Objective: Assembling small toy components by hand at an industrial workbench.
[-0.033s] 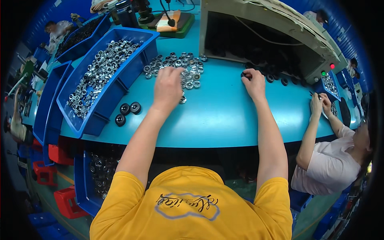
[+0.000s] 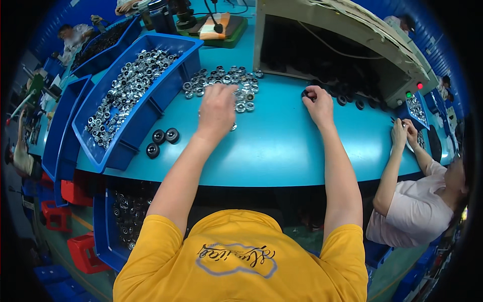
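My left hand [image 2: 217,111] is at the near edge of a loose spread of shiny silver wheel hubs [image 2: 245,95] on the table. Its fingers curl downward, and the back of the hand hides whatever is under them. Farther right, my right hand [image 2: 320,104] pinches a small black wheel [image 2: 305,94] between thumb and fingers, just above the tabletop. Three black wheels with silver centres [image 2: 158,136] sit together on the left, beside a long blue bin [image 2: 113,163] full of similar silver hubs.
A beige machine housing [image 2: 347,20] with a dark opening stands at the back right, black wheels [image 2: 342,100] along its base. To the right, a co-worker [image 2: 415,206] handles small parts. Another blue bin [image 2: 60,151] stands left. Red stools [image 2: 85,251] are on the floor.
My left hand has shifted very slightly right and the view has moved a little. My right hand keeps its pinch on the black wheel.
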`<state>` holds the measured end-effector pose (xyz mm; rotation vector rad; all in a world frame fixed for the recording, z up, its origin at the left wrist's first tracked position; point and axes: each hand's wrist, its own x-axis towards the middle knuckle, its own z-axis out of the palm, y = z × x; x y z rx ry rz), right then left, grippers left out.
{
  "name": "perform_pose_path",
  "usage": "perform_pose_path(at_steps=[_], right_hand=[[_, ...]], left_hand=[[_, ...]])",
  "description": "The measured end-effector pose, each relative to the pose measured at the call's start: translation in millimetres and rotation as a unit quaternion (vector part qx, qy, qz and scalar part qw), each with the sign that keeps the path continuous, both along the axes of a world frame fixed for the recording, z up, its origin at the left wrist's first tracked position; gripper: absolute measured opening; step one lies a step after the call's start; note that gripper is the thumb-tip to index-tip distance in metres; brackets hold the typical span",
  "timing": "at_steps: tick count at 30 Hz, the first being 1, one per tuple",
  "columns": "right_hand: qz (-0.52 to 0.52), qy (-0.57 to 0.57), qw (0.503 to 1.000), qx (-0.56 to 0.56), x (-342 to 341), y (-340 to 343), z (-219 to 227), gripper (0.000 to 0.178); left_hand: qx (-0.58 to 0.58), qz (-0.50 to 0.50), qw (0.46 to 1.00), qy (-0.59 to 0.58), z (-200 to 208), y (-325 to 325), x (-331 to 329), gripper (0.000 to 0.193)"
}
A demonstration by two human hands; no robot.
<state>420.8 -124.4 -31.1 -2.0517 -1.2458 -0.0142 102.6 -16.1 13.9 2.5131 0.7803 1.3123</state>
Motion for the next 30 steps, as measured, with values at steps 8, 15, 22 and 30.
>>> perform_pose_path(at_steps=[8,15,22,30], right_hand=[[0.200,0.139,0.957,0.159,-152.3,45.2,74.3,0.047],[0.182,0.455,0.840,0.235,-149.8,62.5,44.7,0.038],[0.215,0.057,0.975,-0.013,-163.0,50.1,36.3,0.027],[0.193,0.068,0.977,-0.067,-157.3,50.1,26.9,0.032]], left_hand=[[-0.546,-0.279,0.752,-0.241,0.1,5.2,18.9,0.045],[-0.599,-0.389,0.604,-0.353,-19.1,32.4,-2.8,0.047],[-0.610,-0.412,0.581,-0.348,-15.9,38.9,-6.7,0.049],[-0.615,-0.419,0.575,-0.340,-13.1,36.7,-6.4,0.051]])
